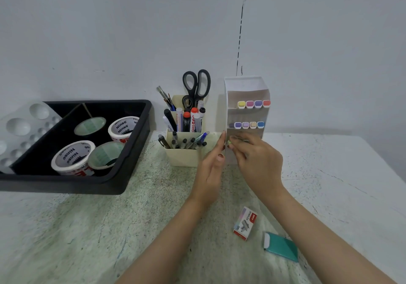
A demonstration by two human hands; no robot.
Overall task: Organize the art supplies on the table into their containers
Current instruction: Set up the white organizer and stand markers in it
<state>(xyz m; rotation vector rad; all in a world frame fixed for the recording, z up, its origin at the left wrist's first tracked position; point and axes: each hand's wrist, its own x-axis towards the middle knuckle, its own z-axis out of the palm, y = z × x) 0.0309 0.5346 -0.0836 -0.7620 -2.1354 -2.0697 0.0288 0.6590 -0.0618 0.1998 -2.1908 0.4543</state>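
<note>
A white tiered marker rack [246,85] stands at the back of the table, with coloured marker caps in its two upper rows. My right hand [257,162] pinches a marker with a pale green cap [229,143] at the rack's lowest row. My left hand [211,169] rests with straight fingers against the rack's left side. A cream pen holder [186,156] with pens, markers, brushes and black scissors [196,88] stands just left of the rack. A staples box [245,223] and a teal eraser-like item [282,247] lie on the table [109,228] near my right forearm.
A black tray [131,162] at the left holds two Ninso tape rolls and two green tape rolls. A white paint palette [19,129] leans over the tray's left corner. The wall rises directly behind the containers.
</note>
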